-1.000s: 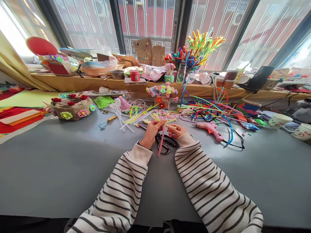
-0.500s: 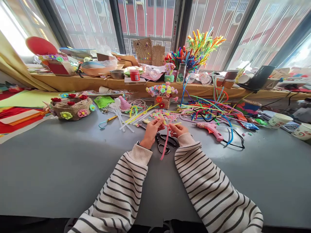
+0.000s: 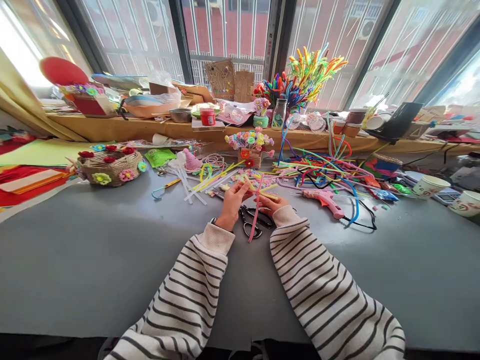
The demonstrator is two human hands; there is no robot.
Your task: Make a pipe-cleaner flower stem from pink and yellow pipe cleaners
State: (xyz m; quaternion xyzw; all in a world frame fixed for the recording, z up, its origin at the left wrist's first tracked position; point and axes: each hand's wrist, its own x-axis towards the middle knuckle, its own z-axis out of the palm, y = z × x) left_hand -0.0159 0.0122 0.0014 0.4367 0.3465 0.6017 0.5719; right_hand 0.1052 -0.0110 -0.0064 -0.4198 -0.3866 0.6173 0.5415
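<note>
My left hand (image 3: 234,199) is closed in a pinch on crossed pipe cleaners above the table. Among them, a pink pipe cleaner (image 3: 254,225) hangs down between my hands, and short yellow pipe cleaner (image 3: 270,195) ends stick out sideways. My right hand (image 3: 273,204) holds the right side of the same bunch, its fingers bent around the yellow end. Exactly how the strands are joined is hard to make out. Below the hands lie black-handled scissors (image 3: 252,230), their blades partly hidden behind the hands.
A pink glue gun (image 3: 330,202) with a black cord lies at right, before a heap of pipe cleaners (image 3: 318,167). Clear glue sticks (image 3: 183,180), a crochet hook (image 3: 165,187) and a flower-trimmed twine basket (image 3: 110,167) are at left. A small flower box (image 3: 250,157) stands behind the hands.
My right hand's fingers have shifted slightly left and lower along the yellow strand. The pink strand now stands more upright, its upper end showing above the crossing. My left hand has barely moved.
</note>
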